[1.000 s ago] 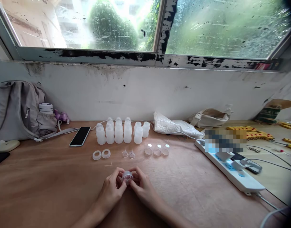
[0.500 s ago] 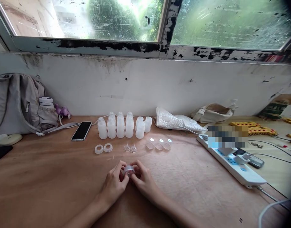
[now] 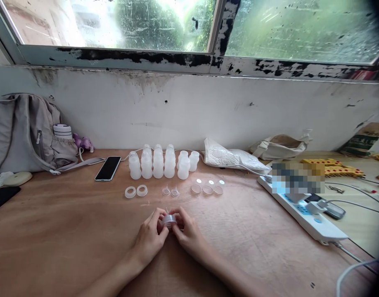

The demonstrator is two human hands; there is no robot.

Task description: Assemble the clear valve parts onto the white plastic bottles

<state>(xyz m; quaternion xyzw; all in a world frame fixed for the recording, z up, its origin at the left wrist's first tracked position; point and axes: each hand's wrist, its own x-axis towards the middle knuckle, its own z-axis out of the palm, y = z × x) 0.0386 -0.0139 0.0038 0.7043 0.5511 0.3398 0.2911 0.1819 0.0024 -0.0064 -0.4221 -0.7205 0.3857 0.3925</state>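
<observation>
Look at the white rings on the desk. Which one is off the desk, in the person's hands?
The ring pinched between the left hand and right hand; the other two rings lie flat near the bottles.

I see a counter (image 3: 68, 231) of matt, smooth reddish wood, and on it bottles (image 3: 158, 165) of cloudy, semi-matt white plastic. The ring (image 3: 169, 220) between my hands looks like clear glossy plastic, the phone (image 3: 108, 168) has a glossy black glass face, and the backpack (image 3: 22, 132) is dull grey cloth. The wall (image 3: 189, 111) is rough, stained paint.
</observation>
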